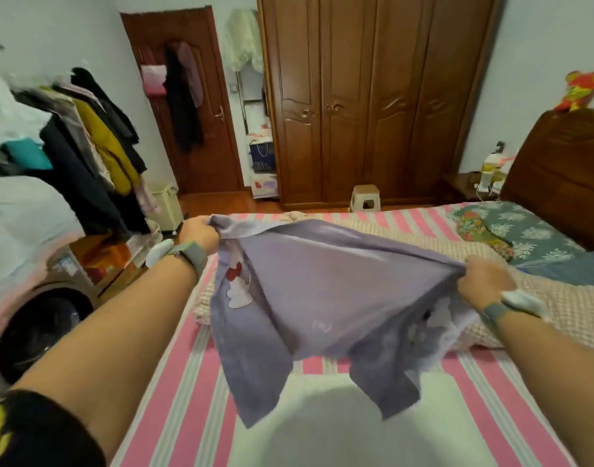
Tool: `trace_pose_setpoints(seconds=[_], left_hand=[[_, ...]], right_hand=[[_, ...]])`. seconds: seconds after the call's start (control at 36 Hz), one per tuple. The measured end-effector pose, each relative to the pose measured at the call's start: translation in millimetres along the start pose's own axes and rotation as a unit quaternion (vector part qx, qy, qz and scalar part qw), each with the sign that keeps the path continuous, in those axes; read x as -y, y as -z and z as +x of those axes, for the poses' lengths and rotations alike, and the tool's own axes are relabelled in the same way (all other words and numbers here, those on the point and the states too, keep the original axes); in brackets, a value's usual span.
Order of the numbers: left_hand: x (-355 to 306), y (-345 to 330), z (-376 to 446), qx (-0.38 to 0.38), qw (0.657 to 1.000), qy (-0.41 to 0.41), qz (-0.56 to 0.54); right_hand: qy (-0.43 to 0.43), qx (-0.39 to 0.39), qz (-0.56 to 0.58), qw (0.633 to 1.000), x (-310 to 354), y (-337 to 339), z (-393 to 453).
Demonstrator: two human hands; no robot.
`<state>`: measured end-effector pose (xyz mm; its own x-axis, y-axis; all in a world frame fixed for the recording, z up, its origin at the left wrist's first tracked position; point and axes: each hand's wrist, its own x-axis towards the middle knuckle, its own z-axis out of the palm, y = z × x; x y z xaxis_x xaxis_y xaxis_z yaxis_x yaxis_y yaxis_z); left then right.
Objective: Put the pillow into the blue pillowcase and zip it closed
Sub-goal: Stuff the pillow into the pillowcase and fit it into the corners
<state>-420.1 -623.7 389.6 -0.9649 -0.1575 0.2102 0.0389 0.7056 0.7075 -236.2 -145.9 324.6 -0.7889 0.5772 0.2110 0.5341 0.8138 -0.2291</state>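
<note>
The blue-lilac pillowcase (pixel 329 291), printed with white and red cartoon figures, hangs stretched in the air over the bed. My left hand (pixel 199 234) grips its far left corner. My right hand (pixel 484 279) grips its right corner. The lower edge of the pillowcase is blurred and flaps loose. Under it lies the pillow (pixel 565 315) in a beige checked cover, mostly hidden by the cloth. No zip is visible.
The bed has a pink, green and white striped sheet (pixel 188 382). A floral quilt (pixel 524 230) lies by the wooden headboard (pixel 558 163). A clothes rack (pixel 86 146) and a washing machine (pixel 43 332) stand left; a wardrobe (pixel 373 96) and a small stool (pixel 365 197) beyond.
</note>
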Motion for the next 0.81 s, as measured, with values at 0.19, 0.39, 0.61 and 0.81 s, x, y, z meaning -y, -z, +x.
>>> trace_pose_setpoints(seconds=[0.19,0.39,0.61,0.81], left_hand=[[20,-10,-12,-0.066,0.985,-0.116,-0.109],[177,-108,-141,0.008,1.0,0.009,0.007],[331,-209,-298,0.133,0.934,0.317,0.093],[364,-264,-375,0.085,0.875,0.468,-0.092]], right_hand=[[-0.026,-0.226,0.002,0.974,-17,20,12],[0.094,-0.103,-0.048,0.989,-95,-99,-87],[-0.079,0.266,-0.06,0.959,-182,-281,-220],[-0.548,0.22,0.269,0.761,-200,-348,-268]])
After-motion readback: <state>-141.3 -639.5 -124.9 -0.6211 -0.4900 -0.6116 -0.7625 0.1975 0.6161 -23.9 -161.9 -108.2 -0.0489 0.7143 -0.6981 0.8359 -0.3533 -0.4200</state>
